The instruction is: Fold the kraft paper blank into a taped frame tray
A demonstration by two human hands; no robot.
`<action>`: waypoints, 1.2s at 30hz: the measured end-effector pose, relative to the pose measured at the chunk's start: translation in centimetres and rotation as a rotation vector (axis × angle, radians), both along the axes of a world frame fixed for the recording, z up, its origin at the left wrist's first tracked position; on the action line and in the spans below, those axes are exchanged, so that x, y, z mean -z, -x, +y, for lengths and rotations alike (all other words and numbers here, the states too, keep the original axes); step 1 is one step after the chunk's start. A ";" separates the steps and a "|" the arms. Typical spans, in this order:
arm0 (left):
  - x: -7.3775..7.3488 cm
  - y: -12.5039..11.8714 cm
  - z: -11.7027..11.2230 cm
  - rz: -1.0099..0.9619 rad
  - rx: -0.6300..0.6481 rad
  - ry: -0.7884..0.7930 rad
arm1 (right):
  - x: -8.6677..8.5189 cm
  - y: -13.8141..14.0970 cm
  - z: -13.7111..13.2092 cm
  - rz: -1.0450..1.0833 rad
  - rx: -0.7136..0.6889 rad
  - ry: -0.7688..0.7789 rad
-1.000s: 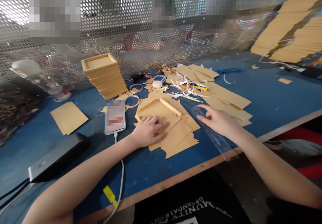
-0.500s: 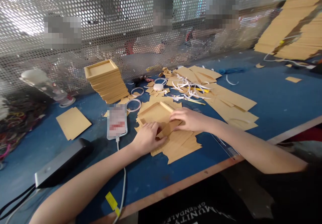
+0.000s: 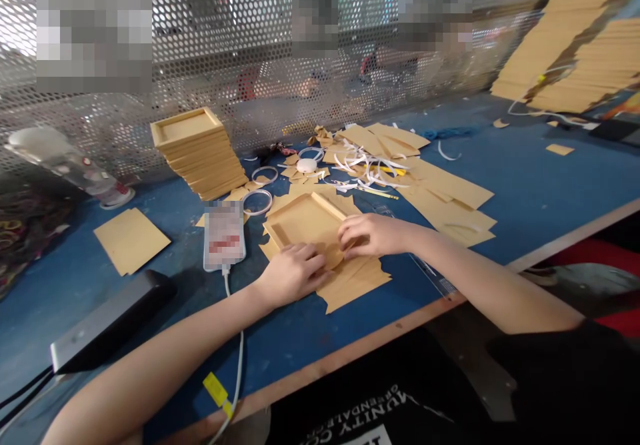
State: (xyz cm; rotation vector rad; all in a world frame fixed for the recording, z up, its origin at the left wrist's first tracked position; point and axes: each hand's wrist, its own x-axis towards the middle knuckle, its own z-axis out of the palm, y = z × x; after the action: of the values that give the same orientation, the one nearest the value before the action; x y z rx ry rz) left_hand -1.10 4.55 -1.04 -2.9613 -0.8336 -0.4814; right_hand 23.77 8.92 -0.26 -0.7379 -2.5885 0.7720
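A shallow kraft cardboard tray (image 3: 305, 221) with raised walls lies in front of me on a pile of flat cardboard pieces (image 3: 353, 285). My left hand (image 3: 293, 273) is closed over its near edge, fingers curled against the cardboard. At the near right corner my right hand (image 3: 367, 235) pinches the tray's side, thumb and fingers bent. Between the two hands the near wall is partly hidden by my fingers.
Left of the tray lies a phone (image 3: 223, 238) on a white charging cable (image 3: 242, 358). A stack of folded trays (image 3: 200, 158) stands behind it. White strips (image 3: 373, 168), tape rings (image 3: 257, 202) and cardboard sheets (image 3: 450, 198) lie beyond. A black device (image 3: 115, 321) sits at the left.
The near flap, which stood up between my hands, now sits lower and folded inward. My hands stay at the near edge. The whole view has shifted slightly.
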 end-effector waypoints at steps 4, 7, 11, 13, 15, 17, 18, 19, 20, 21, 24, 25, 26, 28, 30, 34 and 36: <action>-0.3 -0.1 0.1 -0.044 -0.056 0.092 | -0.1 0.3 0.2 0.032 0.058 0.122; -0.6 -0.1 0.6 -0.065 -0.115 0.191 | 0.0 0.9 0.3 0.019 0.182 0.190; -1.0 -0.1 1.1 -0.020 -0.148 0.235 | 0.1 1.4 0.2 -0.004 0.280 0.233; -1.2 -0.1 1.2 0.018 -0.143 0.226 | 0.0 1.5 0.2 -0.009 0.308 0.250; -1.2 -0.2 1.2 0.057 -0.139 0.208 | -0.2 1.7 0.1 -0.013 0.332 0.260; -1.3 -0.2 1.2 0.089 -0.145 0.193 | -0.4 1.8 0.0 -0.011 0.345 0.251; -1.2 -0.2 1.2 0.103 -0.150 0.187 | -0.5 1.9 0.0 -0.008 0.347 0.240; -1.2 -0.2 1.2 0.115 -0.156 0.179 | -0.5 1.9 0.0 -0.005 0.346 0.227; -1.1 -0.2 1.2 0.126 -0.158 0.170 | -0.4 2.0 0.1 -0.005 0.344 0.217; -1.1 -0.2 1.3 0.136 -0.154 0.161 | -0.4 2.0 0.1 -0.011 0.346 0.211; -0.9 -0.1 1.6 0.163 -0.103 0.132 | -0.1 2.1 0.2 -0.050 0.367 0.218; -0.9 -0.1 1.7 0.172 -0.081 0.124 | -0.1 2.1 0.2 -0.063 0.376 0.225; -0.8 0.0 1.8 0.183 -0.065 0.116 | 0.0 2.1 0.1 -0.073 0.382 0.233; -0.8 -0.1 1.9 0.204 -0.056 0.103 | -0.1 2.1 0.1 -0.080 0.383 0.239; -0.8 -0.1 1.9 0.217 -0.067 0.095 | -0.2 2.2 -0.1 -0.081 0.370 0.232; -0.8 -0.2 1.6 0.218 -0.088 0.073 | -0.4 2.3 -0.3 -0.089 0.347 0.209; -0.7 -0.2 1.6 0.214 -0.089 0.059 | -0.4 2.4 -0.4 -0.099 0.335 0.190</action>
State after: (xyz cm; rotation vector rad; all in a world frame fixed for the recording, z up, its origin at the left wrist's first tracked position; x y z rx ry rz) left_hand -0.91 6.11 -0.36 -2.9423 -0.9646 -0.1346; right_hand 21.36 8.52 0.17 -1.2564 -2.4023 0.8975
